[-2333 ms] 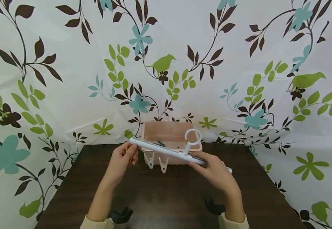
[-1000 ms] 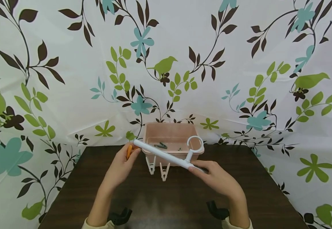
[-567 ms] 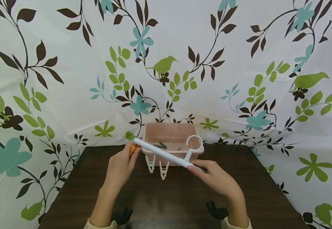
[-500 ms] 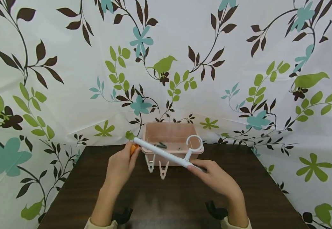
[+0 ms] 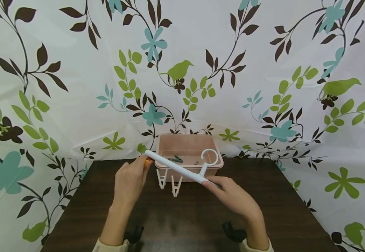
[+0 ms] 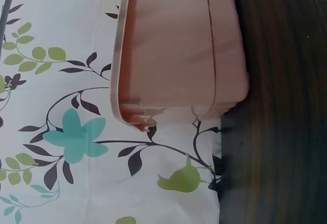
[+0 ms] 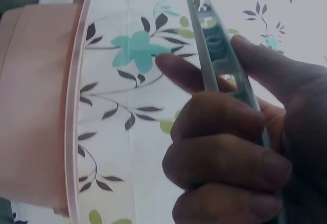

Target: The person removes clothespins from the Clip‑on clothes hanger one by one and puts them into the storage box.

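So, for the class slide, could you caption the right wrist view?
Right hand gripping a pale, slotted hanger, with a pink bin at the picture's left and a leaf-patterned backdrop behind.

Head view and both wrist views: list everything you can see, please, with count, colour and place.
Table: one, dark brown, lower middle
Backdrop: one, white with leaf, flower and bird print, behind the table
Bin: one, pink, table's far side
Small items: at least two, dark green, inside the bin
Hanger: one, pale blue-white, raised before the bin
Clips: two, pale pink, below the hanger
Orange piece: one, orange, in the left hand
Black pieces: two, black, beside the forearms
Sleeves: two, cream, bottom edge
Left hand: one, bare, at the hanger's left end
Right hand: one, bare, gripping the hanger
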`<state>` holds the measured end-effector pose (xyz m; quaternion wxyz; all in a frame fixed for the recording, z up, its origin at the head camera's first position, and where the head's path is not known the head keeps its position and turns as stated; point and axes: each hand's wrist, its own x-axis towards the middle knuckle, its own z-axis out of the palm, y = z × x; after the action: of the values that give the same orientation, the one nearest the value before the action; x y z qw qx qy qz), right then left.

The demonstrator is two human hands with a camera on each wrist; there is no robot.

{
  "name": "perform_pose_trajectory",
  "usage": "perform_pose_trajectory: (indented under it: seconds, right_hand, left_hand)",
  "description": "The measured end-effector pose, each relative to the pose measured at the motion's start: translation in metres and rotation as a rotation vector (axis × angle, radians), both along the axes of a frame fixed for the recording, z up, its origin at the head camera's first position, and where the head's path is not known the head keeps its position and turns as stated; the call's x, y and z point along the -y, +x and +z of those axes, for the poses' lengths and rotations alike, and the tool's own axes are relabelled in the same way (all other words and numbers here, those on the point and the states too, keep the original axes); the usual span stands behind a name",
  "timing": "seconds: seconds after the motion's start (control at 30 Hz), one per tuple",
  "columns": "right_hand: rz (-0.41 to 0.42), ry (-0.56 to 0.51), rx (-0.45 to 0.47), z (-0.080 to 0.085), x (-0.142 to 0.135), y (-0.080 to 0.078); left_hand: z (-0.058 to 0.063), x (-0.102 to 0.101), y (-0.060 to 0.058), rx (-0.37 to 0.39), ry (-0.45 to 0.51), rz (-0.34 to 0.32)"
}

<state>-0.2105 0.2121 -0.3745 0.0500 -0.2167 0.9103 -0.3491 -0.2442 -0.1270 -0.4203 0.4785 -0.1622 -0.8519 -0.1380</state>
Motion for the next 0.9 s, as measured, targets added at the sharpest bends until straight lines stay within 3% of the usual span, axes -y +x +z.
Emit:
perform_pose_trajectory:
  seconds: [0.37, 0.6, 0.9]
  right_hand:
    - [-0.098, 0.069, 0.028, 0.002, 0.02, 0.006]
    - [-0.158, 0.126, 0.006, 0.002, 0.016, 0.004]
    - [-0.264, 0.054, -0.019, 0.01, 0.001, 0.005]
  left_hand:
    - [-0.006, 0.007, -0.002, 0.001, 0.023, 0.048]
    - [-0.006, 0.007, -0.001, 0.135, 0.095, 0.015]
    - [-0.001, 0.016, 0.0, 0.296, 0.208, 0.016]
